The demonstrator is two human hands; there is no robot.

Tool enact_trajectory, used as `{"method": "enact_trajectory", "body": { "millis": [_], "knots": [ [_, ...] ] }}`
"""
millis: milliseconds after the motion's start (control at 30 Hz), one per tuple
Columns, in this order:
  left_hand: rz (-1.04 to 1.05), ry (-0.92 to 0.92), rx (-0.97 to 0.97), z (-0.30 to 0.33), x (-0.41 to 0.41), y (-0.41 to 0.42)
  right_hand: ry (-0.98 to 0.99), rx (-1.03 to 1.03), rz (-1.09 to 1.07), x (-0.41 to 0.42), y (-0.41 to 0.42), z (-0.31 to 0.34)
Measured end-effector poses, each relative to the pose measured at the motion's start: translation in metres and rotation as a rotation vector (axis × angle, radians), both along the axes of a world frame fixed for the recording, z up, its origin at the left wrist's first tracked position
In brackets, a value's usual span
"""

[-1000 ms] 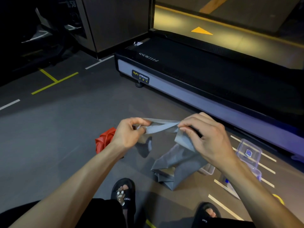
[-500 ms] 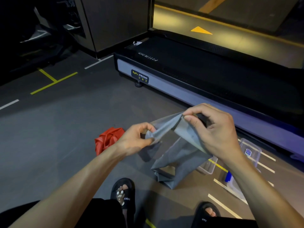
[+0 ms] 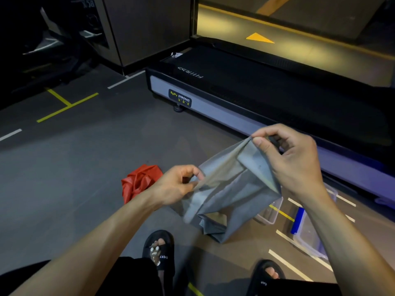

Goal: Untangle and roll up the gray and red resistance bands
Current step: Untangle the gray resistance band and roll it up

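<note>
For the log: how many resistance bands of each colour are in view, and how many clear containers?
Gray band: 1
Red band: 1
Clear containers: 2
Total: 4

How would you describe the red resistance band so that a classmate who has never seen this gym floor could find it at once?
Start at the treadmill and come down across the dark floor toward the person's left hand. Just left of that wrist lies the red resistance band, crumpled on the floor, untouched; the gray resistance band is held.
</note>
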State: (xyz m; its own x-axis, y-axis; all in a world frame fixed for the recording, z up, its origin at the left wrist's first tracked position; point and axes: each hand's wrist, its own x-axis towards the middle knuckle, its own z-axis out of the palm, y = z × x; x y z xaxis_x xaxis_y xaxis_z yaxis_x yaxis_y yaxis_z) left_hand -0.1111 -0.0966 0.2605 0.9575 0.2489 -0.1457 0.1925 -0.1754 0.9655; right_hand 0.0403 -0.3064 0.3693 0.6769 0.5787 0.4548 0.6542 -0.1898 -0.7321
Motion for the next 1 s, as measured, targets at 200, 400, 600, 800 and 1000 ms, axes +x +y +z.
{"method": "enact_trajectory", "body": {
  "millis": [200,400,600,800,1000],
  "knots": [
    [-0.097,0.078,-0.026,0.006,0.0,0.003,0.025,-0.047,-0.013,0.007,-0.004,-0.003],
    [-0.126,0.042,-0.032,0.011,-0.004,0.003,0.021,0.003,-0.063,0.02,-0.015,0.0],
    [-0.149,0.057,-0.106,0.016,-0.003,0.004,0.015,-0.004,-0.091,0.027,-0.021,-0.002],
    [-0.244,0.103,-0.119,0.025,-0.006,0.003,0.027,-0.038,-0.141,0.035,-0.026,-0.01],
    [-0.291,0.103,-0.078,0.03,-0.005,0.0,0.029,-0.055,-0.147,0.035,-0.029,-0.013]
  ]
}}
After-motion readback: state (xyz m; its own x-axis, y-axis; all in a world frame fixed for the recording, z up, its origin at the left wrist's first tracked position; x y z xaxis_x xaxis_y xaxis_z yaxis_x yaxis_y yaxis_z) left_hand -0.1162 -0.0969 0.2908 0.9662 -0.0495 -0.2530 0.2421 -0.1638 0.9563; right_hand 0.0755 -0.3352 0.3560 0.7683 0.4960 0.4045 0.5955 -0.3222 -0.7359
